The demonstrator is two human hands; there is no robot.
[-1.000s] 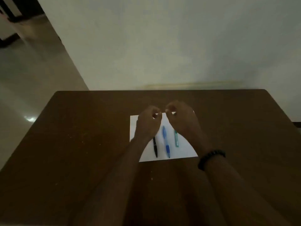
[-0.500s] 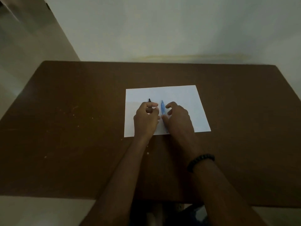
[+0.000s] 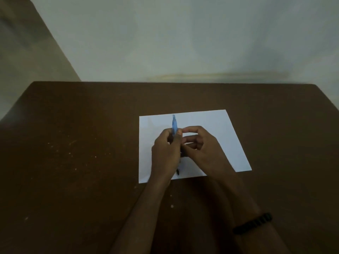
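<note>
A white sheet of paper [image 3: 220, 129] lies on the brown table [image 3: 82, 143]. Over it my left hand [image 3: 165, 149] grips a blue pen [image 3: 174, 123], which points away from me and sticks out past the fingers. My right hand [image 3: 200, 143] is beside it with curled fingers, and its index fingertip meets the blue pen at my left fingers. The dark end of a black pen [image 3: 177, 171] shows below my left hand, near the paper's front edge. The hands hide anything else on the sheet.
The table's far edge runs along a pale wall [image 3: 183, 43]. Floor [image 3: 22, 43] shows at the upper left beyond the table's left side. A black bead bracelet [image 3: 253, 223] sits on my right wrist. Small pale specks dot the table left of the paper.
The blue pen lay on the paper between my hands; it is now lifted in my left hand with my right fingers on it. Both hands have come together.
</note>
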